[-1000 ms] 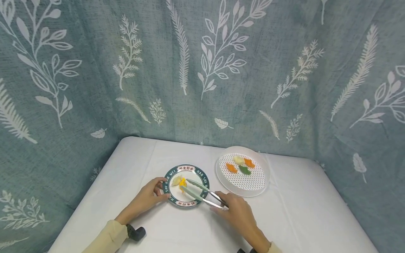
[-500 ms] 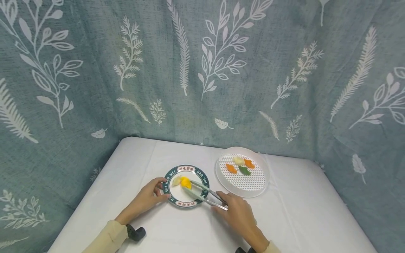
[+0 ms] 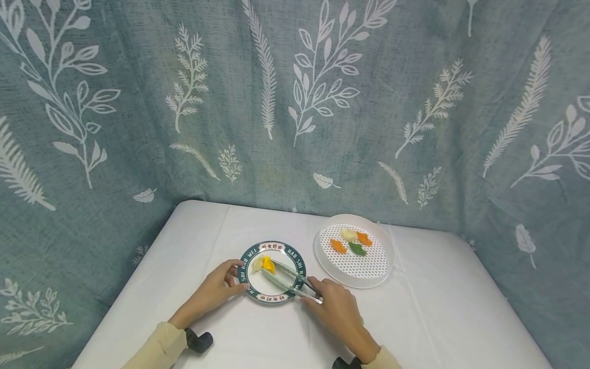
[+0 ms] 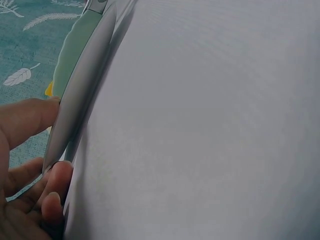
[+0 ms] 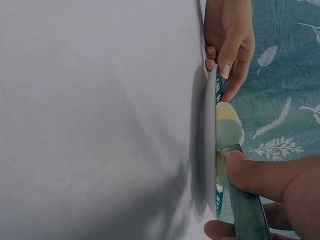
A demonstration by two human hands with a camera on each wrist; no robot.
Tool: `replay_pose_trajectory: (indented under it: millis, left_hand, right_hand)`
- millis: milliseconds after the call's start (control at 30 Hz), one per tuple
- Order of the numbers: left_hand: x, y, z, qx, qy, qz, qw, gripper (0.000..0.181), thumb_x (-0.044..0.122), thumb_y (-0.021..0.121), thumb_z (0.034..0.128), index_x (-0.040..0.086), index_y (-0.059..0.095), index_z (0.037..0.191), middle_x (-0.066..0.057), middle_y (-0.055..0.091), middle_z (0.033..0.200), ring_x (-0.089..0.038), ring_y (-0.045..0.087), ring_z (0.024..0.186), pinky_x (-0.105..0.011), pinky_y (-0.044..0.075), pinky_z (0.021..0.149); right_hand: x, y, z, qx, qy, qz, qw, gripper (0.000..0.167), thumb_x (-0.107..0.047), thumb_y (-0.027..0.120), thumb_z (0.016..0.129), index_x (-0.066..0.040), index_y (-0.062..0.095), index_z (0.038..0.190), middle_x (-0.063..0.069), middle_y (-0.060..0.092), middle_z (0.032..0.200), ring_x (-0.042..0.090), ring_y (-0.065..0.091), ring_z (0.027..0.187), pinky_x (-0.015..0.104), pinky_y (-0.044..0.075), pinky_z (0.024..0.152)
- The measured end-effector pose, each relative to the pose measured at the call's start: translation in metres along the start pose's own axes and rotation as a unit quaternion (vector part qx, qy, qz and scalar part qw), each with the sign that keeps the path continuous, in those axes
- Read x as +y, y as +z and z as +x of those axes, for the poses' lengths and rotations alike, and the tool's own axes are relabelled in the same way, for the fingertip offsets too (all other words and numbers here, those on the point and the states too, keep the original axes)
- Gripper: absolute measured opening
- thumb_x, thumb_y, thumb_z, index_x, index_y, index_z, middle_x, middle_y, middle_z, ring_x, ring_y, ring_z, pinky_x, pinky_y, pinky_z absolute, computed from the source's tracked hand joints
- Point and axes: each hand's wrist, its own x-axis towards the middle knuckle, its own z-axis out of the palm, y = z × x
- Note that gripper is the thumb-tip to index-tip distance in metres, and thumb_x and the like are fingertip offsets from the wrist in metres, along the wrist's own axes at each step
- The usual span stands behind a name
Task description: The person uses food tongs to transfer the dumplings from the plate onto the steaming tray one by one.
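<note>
Right hand (image 3: 334, 307), nearest, sleeve cut off: fingers wrapped round tongs (image 3: 280, 281). Left hand (image 3: 218, 284): thumb and fingers pinch left edge of plate (image 3: 296, 254) on counter; fingertips beneath partly hidden. Yellow piece (image 3: 269, 264) on plate, at tong tips, pale piece (image 3: 256, 264) just left. Step looks like seizing or placing yellow piece; whether tips grip it, cannot tell. Next move likely calls for careful tip control, plate steady. Farther right: perforated tray (image 3: 359, 282) with four coloured pieces.

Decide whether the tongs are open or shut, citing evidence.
Open: in the head view, the arms of the tongs stand apart, with the plate showing between them. Whether they grip the yellow dumpling cannot be told.
</note>
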Motion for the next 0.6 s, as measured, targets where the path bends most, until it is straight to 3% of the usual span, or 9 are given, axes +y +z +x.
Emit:
replay_pose_trajectory:
  millis: [333, 600]
  left_hand:
    - [0.0, -0.001, 0.0, 0.002, 0.003, 0.002, 1.0, 0.066, 0.029, 0.084, 0.0867, 0.013, 0.055, 0.143, 0.0, 0.06, 0.109, -0.013, 0.053, 0.084, -0.028, 0.047, 0.069]
    - [-0.001, 0.0, 0.001, 0.001, 0.005, 0.003, 1.0, 0.065, 0.03, 0.084, 0.0867, 0.013, 0.055, 0.143, 0.0, 0.06, 0.11, -0.013, 0.052, 0.084, -0.029, 0.046, 0.069]
  right_hand:
    - [0.013, 0.004, -0.003, 0.019, -0.031, -0.002, 0.9993, 0.047, -0.044, 0.083, 0.083, -0.023, 0.076, 0.125, -0.015, 0.049, 0.068, 0.008, 0.04, 0.059, 0.026, 0.034, 0.054]
    - [0.02, -0.004, -0.005, 0.018, -0.011, 0.025, 0.9995, 0.048, -0.041, 0.085, 0.082, -0.023, 0.076, 0.126, -0.016, 0.053, 0.069, 0.008, 0.042, 0.062, 0.026, 0.037, 0.056]
